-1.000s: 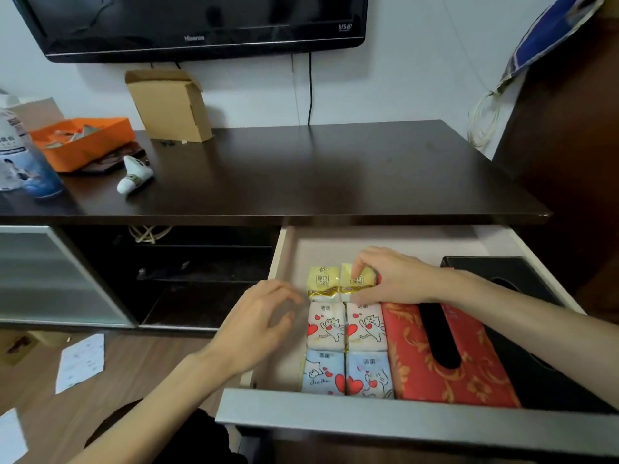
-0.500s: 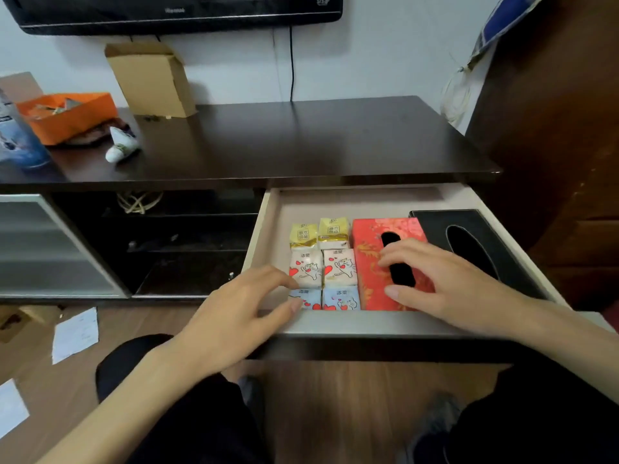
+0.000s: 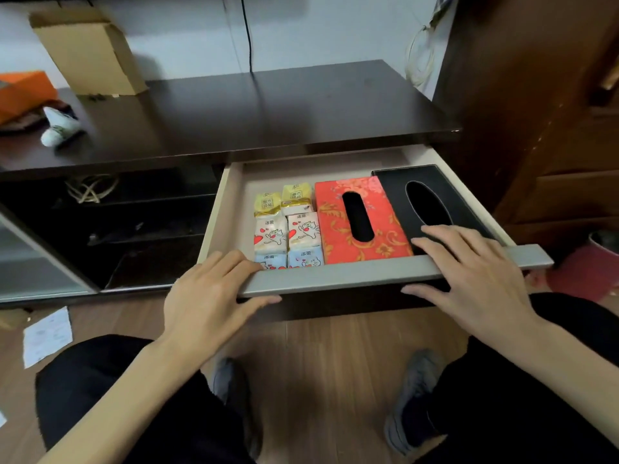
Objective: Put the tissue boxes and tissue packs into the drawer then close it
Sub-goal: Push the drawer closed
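The drawer (image 3: 351,274) stands pulled out under the dark cabinet top. Inside it, a red patterned tissue box (image 3: 331,222) lies beside a black tissue box (image 3: 395,192) on the right. Left of them sit several small tissue packs in two columns: two yellow (image 3: 266,204) at the back, two white with cats (image 3: 269,234) in the middle, two blue (image 3: 306,257) at the front. My left hand (image 3: 214,289) holds the drawer's grey front panel at its left end, fingers over the top and thumb on the face. My right hand (image 3: 469,272) holds the panel's right end the same way, partly covering the black box.
On the cabinet top (image 3: 268,108) are a cardboard box (image 3: 90,51), an orange tray (image 3: 23,92) and a white tube (image 3: 58,127). An open shelf with cables lies left of the drawer. A wooden cabinet (image 3: 552,128) and a pink bin (image 3: 589,269) stand right. Paper (image 3: 47,336) lies on the floor.
My right hand left the yellow packs, passed over the red box and came to the drawer front. My left hand also settled on the front panel. The view has pulled back.
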